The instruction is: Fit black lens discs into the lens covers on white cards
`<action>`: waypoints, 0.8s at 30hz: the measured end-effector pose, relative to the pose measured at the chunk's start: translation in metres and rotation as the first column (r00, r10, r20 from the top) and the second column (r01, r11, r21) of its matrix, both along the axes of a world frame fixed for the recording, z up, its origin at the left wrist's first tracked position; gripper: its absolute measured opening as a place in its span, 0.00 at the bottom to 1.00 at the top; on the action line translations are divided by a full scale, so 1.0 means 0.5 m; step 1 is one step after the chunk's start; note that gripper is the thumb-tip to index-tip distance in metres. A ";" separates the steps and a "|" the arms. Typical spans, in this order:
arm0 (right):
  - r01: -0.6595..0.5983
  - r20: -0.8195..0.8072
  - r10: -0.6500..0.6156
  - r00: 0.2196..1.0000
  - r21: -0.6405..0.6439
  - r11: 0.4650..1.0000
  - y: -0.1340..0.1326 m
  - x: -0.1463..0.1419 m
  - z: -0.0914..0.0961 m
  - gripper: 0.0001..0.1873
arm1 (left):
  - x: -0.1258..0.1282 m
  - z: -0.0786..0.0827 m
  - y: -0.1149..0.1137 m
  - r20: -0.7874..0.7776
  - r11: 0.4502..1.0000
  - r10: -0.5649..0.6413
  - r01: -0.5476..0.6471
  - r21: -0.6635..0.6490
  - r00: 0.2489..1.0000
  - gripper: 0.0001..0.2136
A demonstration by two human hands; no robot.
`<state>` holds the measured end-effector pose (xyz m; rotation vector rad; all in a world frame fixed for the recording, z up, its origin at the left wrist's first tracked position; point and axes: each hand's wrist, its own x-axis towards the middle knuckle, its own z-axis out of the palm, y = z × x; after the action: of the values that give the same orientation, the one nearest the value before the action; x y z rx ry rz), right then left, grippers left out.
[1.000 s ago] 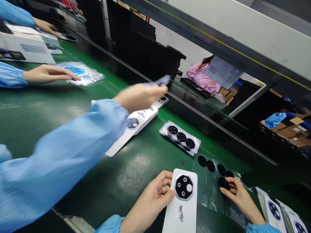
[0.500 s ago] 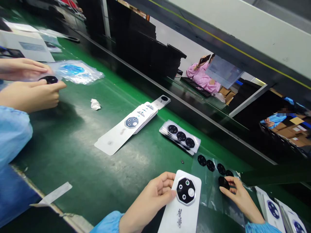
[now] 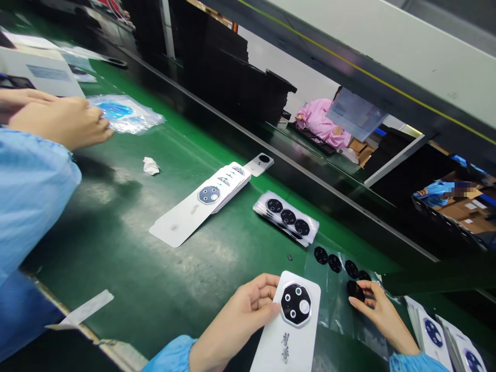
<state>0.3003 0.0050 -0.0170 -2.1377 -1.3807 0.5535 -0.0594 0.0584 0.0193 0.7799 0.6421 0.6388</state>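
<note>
My left hand [image 3: 244, 315] grips the left edge of a white phone back panel [image 3: 271, 341], thumb on its face. The panel carries a black octagonal camera piece with several round lens openings, and dark lettering lower down. Its lower end runs out of view. Between thumb and fingers of my right hand [image 3: 382, 318] is a dark octagonal camera decal [image 3: 354, 291]. That hand is over a clear plastic sheet [image 3: 331, 305], where more black octagonal decals [image 3: 334, 263] lie in a row.
Beyond are a stack of decal strips [image 3: 288, 217] and fanned white panels [image 3: 186, 219]. More white panels [image 3: 430, 328] stand at lower right. A co-worker's hands [image 3: 65, 116] work at left near a plastic bag [image 3: 134, 116]. Crumpled paper [image 3: 151, 166] lies on the green bench [image 3: 127, 258].
My hands hold nearly still with the panel and decal. The co-worker's hands at left have come together, hiding the black piece they held. A person in pink at the back has lowered an arm.
</note>
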 end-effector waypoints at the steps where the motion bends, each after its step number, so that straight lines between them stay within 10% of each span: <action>1: 0.002 -0.002 -0.002 1.000 -0.004 1.000 0.000 -0.001 0.001 0.23 | 0.000 0.001 0.000 0.000 1.000 -0.001 0.001 -0.002 1.000 0.13; 24: 0.004 0.013 -0.003 1.000 -0.017 1.000 0.002 -0.007 0.010 0.24 | 0.005 0.002 0.001 -0.081 0.995 0.033 -0.025 0.099 0.996 0.13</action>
<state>0.2965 0.0059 -0.0121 -2.1601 -1.3836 0.5534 -0.0567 0.0587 0.0205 0.8935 0.7026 0.6709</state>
